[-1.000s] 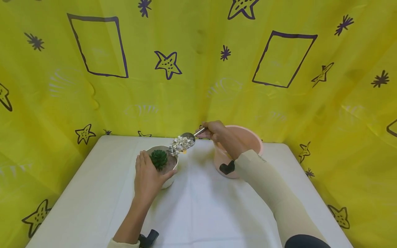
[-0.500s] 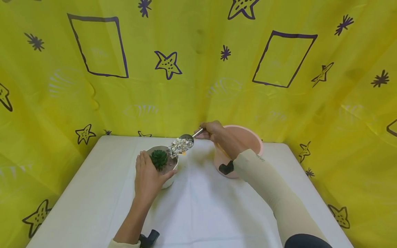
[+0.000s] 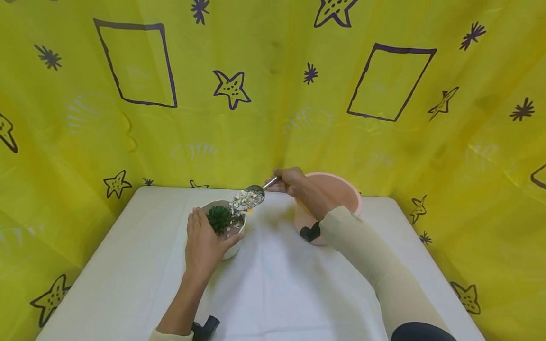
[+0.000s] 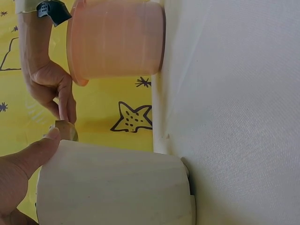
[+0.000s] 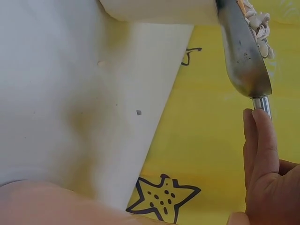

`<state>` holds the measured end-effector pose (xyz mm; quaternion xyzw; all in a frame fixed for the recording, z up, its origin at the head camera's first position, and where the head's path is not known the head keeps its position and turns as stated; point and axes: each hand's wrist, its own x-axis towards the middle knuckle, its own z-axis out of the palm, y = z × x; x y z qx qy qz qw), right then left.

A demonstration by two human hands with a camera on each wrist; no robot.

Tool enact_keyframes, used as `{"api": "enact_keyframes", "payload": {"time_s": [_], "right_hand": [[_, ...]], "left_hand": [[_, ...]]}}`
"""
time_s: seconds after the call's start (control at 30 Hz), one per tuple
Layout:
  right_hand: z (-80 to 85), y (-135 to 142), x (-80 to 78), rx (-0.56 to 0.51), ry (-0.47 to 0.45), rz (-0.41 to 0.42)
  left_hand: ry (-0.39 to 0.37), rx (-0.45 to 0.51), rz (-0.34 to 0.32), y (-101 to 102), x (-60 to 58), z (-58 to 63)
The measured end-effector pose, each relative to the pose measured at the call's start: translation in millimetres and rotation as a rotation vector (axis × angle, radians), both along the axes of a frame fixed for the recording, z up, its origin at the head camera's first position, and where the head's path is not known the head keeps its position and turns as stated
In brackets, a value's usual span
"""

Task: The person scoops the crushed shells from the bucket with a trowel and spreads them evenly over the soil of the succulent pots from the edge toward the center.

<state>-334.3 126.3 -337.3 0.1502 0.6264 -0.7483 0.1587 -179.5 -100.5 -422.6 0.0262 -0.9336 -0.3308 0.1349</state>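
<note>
My right hand [image 3: 292, 181] grips the handle of a metal scoop [image 5: 243, 51], which tilts down to the left over a white pot's rim. Pale shell-like chips [image 3: 246, 201] fill the scoop, and some lie on the soil inside the pot. A green succulent [image 3: 218, 219] stands in the white pot [image 4: 112, 183]. Around the pot's near left side my left hand [image 3: 206, 240] holds on, thumb on the rim in the left wrist view. Its other fingers are mostly hidden there.
A pink bucket [image 3: 301, 220] stands right of the pot, partly behind my right forearm. Both are on a white-covered table [image 3: 273, 293]. A yellow patterned curtain [image 3: 273, 128] hangs behind and at the sides. Small crumbs [image 5: 138, 112] lie on the cloth.
The scoop has shifted slightly left over the pot. Chips have slid from it onto the soil beside the succulent. My left hand and the pot have stayed in place.
</note>
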Motion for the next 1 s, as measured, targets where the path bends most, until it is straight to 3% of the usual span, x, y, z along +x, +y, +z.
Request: {"api": "enact_keyframes", "payload": {"time_s": [1.0], "right_hand": [[-0.6,-6.7,3.5,0.028,-0.004,0.005]], "left_hand": [[0.027,-0.029,-0.005,-0.6,-0.3,-1.0]]}}
